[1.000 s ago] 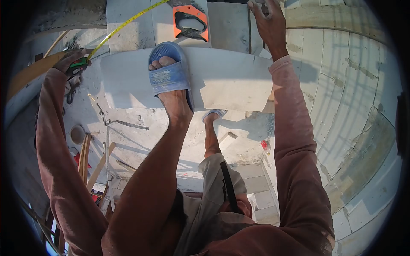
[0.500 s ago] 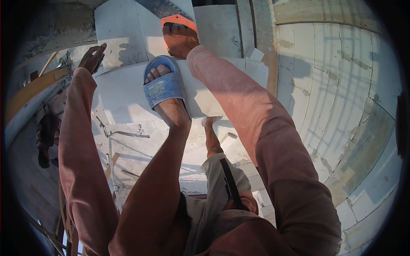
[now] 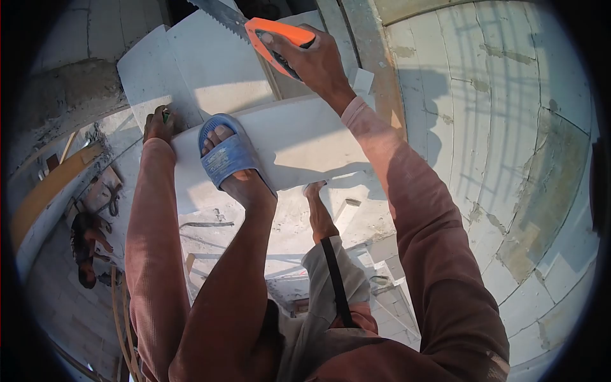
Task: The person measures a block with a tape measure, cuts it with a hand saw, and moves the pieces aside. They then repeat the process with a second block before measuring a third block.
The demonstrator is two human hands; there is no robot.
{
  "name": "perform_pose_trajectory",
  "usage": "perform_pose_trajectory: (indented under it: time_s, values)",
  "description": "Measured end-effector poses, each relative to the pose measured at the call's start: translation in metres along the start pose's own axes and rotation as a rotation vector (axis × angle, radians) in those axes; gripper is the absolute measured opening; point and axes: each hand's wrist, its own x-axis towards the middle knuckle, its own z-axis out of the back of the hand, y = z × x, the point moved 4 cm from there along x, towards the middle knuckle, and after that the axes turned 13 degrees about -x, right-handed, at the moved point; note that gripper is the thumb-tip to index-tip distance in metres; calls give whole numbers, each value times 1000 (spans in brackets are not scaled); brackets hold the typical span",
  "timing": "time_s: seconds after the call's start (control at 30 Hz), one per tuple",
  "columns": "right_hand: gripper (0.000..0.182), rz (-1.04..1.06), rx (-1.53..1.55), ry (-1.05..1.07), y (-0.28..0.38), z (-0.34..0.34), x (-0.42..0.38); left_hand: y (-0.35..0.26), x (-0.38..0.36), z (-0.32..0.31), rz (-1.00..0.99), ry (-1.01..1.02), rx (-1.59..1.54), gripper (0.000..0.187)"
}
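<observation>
My right hand [image 3: 321, 60] grips the orange-and-black handle of a hand saw [image 3: 270, 41], whose toothed blade points up and left over white blocks. Below it lies a pale white block [image 3: 305, 130], with my foot in a blue slide sandal [image 3: 230, 149] pressing on its top. At the block's left end, my left hand [image 3: 159, 123] has its fingers curled around something small with a bit of green, mostly hidden. Another white slab [image 3: 216, 60] lies just beyond, partly in shadow.
A white block wall [image 3: 484, 127] rises on the right. A small white offcut [image 3: 363, 81] sits near the wooden board [image 3: 375, 57]. Another person [image 3: 88, 245] is lower down at the left, near a curved wooden beam [image 3: 54, 181]. Rubble and sticks lie below.
My right hand has moved right with the saw, and more of the blade now shows. My left hand has come in to the block's left end. The view has shifted somewhat.
</observation>
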Motion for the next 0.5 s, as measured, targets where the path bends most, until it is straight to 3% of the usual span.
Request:
perform_pose_trajectory:
  time_s: [0.1, 0.17, 0.23, 0.3, 0.37, 0.4, 0.5]
  values:
    - [36, -153, 199, -13, -6, 31, -59, -45, -39, 29, -22, -208, 179, 65]
    - [37, -307, 375, -23, -9, 49, -109, -72, -52, 42, -147, -358, -15, 67]
    - [34, -316, 244, -119, -15, 63, -162, -112, -76, 47, -226, -446, -227, 66]
    - [31, -439, 134, -125, -26, 72, -220, -113, -117, 38, -219, -424, -295, 65]
    - [30, -310, -32, -241, -34, 68, -259, -110, -117, 11, -164, -439, -289, 65]
    - [30, -445, 14, -197, -38, 69, -275, -95, -124, -10, -189, -398, -244, 65]
    - [31, -423, -32, -245, -45, 65, -302, -76, -122, -30, -212, -333, -186, 67]
